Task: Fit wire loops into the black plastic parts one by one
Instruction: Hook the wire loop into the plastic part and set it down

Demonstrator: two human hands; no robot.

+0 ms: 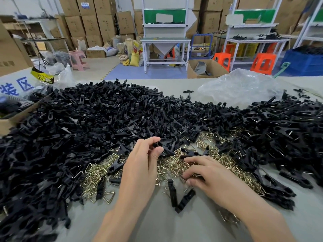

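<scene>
Right hand point(206, 173) fingers curl into the wire loops point(174, 165) on the table point(157, 224), can't tell if one is pinched; loops are tangled, so several may lift together or snag. Left hand point(143, 159) pinches a black plastic part point(162, 147) at the fingertips just above the loops, may slip when a loop is pushed in. Loops are thin, brass-coloured, triangular; heap of black parts point(104, 110) rings them behind

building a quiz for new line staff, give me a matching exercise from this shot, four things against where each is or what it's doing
1 left hand
2 right hand
3 pink stool
4 large clear plastic bag

a on the floor, far left
b pinches a black plastic part
c crumpled on the table, far right
d fingers curled down in the wire loops

Pairs: 1-b, 2-d, 3-a, 4-c
</scene>
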